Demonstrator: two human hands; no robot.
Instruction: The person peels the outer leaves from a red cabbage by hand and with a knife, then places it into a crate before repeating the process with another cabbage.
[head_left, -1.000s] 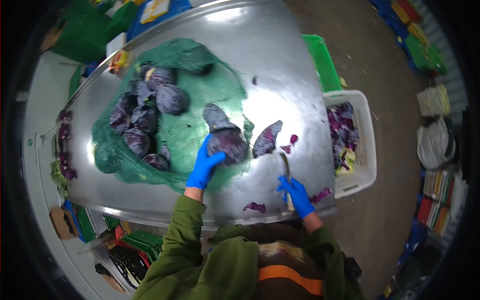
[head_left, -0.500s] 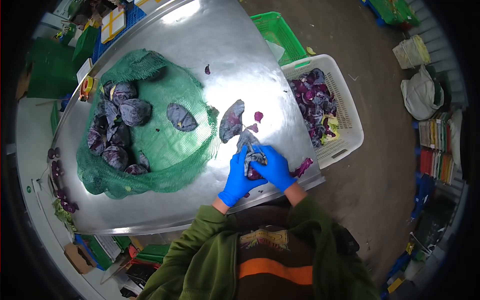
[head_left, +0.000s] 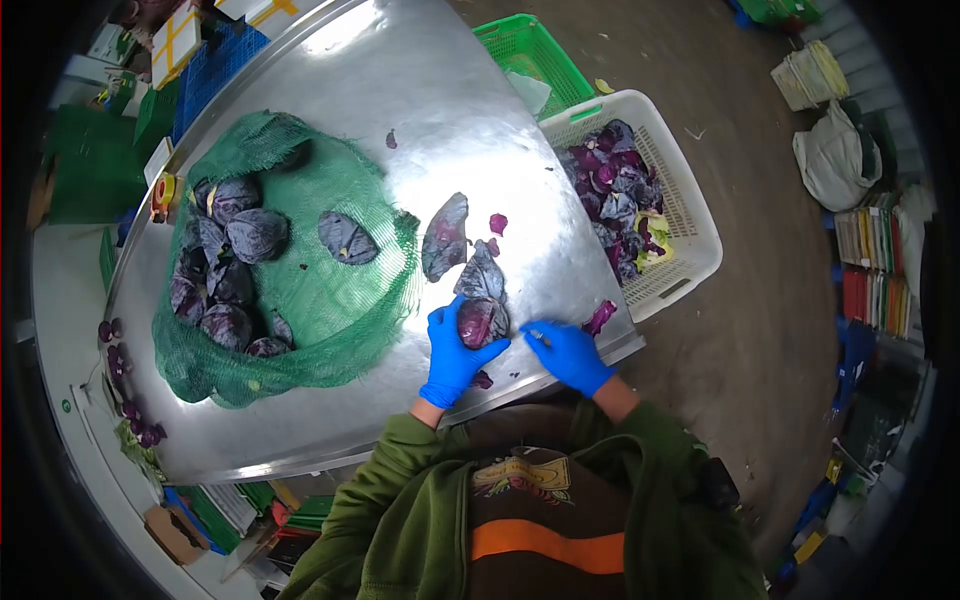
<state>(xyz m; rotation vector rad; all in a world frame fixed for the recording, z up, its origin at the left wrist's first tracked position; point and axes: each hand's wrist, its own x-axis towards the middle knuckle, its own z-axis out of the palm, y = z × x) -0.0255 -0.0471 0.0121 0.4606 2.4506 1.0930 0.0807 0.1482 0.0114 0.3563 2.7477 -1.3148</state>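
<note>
Blue-gloved, my left hand (head_left: 456, 352) is wrapped round the near left side of a red cabbage (head_left: 478, 323) on the metal table. Loose grey-purple outer leaves (head_left: 482, 272) lie against the cabbage's far side. My right hand (head_left: 570, 358), also gloved in blue, is just right of the cabbage and apart from it. Its fingers are closed, with a small greyish thing at the tips that I cannot make out. Farther out on the table are a large loose leaf (head_left: 446, 238) and a small purple scrap (head_left: 497, 223). A curled purple leaf (head_left: 600, 317) lies beyond my right hand.
A green mesh bag (head_left: 340, 350) spreads over the table's left part, with several red cabbages (head_left: 258, 235) in it. One more cabbage (head_left: 346, 238) lies on the mesh. Beyond the right edge stand a white crate (head_left: 700, 255) of leaf trimmings and a green crate (head_left: 575, 72).
My right hand has come off the cabbage and moved right. My left hand stays on the cabbage, which is now more exposed, with leaves lying at its far side.
</note>
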